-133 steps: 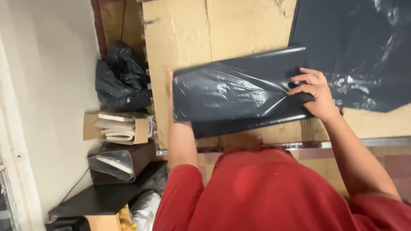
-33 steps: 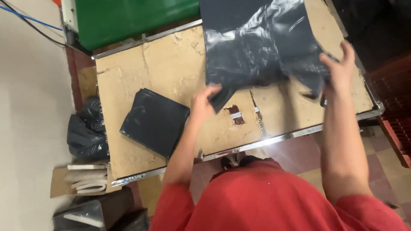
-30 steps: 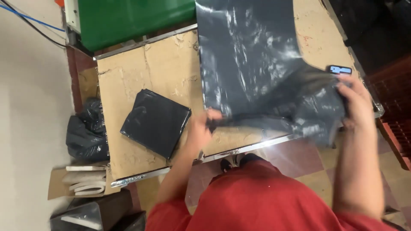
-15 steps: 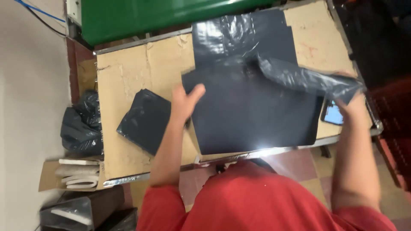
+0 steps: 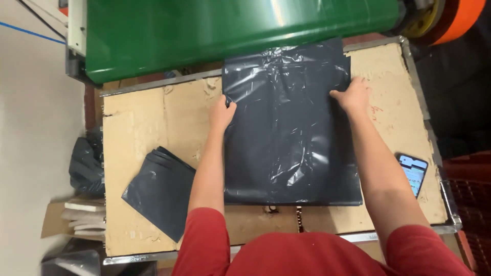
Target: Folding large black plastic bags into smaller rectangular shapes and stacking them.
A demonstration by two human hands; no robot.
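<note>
A large black plastic bag [image 5: 289,128] lies spread flat on the cardboard-covered table [image 5: 138,117]. My left hand [image 5: 222,113] grips its left edge near the top. My right hand [image 5: 353,95] grips its right edge at about the same height. The bag's far end reaches back to a green machine roller [image 5: 235,30]. A folded stack of black bags [image 5: 161,189] rests on the table to the left of my left arm.
A phone with a lit screen [image 5: 413,173] lies near the table's right edge. Black bags [image 5: 84,166] and stacked cardboard [image 5: 76,217] sit on the floor at left. An orange wheel [image 5: 455,18] is at the top right.
The loose upper layer held up by my right hand has been laid down; the bag now lies flat. Both hands have moved to its side edges near the top.
</note>
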